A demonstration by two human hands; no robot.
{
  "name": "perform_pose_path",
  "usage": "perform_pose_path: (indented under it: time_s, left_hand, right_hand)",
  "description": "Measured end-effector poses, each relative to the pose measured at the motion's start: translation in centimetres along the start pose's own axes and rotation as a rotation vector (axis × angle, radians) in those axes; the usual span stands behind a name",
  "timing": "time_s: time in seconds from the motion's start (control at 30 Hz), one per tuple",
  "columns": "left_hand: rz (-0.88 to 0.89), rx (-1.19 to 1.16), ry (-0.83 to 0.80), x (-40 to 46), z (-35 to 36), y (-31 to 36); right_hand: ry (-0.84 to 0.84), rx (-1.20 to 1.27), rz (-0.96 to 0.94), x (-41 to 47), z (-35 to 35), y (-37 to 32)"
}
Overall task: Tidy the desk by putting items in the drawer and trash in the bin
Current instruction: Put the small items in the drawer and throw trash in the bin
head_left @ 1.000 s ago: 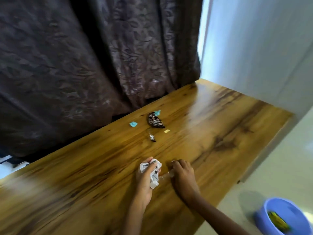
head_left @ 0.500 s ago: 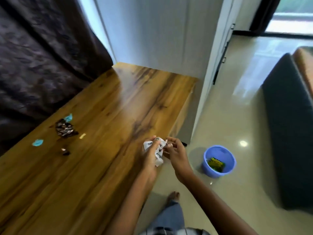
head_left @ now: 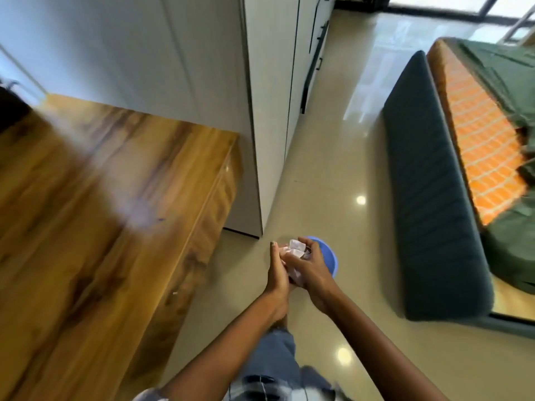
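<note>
A crumpled white paper wad sits between both my hands, held out over the floor. My left hand presses against it from the left with its fingers fairly straight. My right hand curls over the wad from the right and grips it. Directly under and behind the hands stands the blue bin on the floor, mostly hidden by them. The wooden desk fills the left of the view, blurred, and its top shows no items in this part.
A white cabinet stands beyond the desk's right end. A dark green sofa with an orange checked cover lies to the right. Glossy beige floor runs between them. My jeans-clad leg shows below.
The view swung right, away from the desk and its wrappers. Both hands carried the paper wad off the desk edge to above the blue bin.
</note>
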State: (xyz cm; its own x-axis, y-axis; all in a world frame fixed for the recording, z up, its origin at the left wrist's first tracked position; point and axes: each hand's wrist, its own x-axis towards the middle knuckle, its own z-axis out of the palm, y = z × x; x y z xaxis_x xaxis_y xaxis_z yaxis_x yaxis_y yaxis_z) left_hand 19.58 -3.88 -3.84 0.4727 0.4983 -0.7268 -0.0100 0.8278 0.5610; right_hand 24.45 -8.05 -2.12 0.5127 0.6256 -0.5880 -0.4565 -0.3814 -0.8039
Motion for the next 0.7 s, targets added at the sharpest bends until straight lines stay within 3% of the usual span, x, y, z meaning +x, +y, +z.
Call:
perform_pose_path:
  time_s: [0.2,0.37,0.53,0.7]
  left_hand:
    - [-0.165,0.194,0.113,5.8,4.1,-2.4]
    - [-0.277,0.182,0.161,10.7,5.8,-3.9]
    - [-0.391,0.192,0.311,15.5,6.4,-6.8]
    - [-0.454,0.156,0.402,20.8,7.6,-8.9]
  right_hand:
    - [0.046,0.106,0.244,6.1,-6.1,0.6]
    - [0.143,0.108,0.380,12.4,-9.4,2.8]
    - [0.084,-0.041,0.533,18.6,-13.3,4.1]
    - [0.002,-0.273,0.507,26.8,-14.9,6.3]
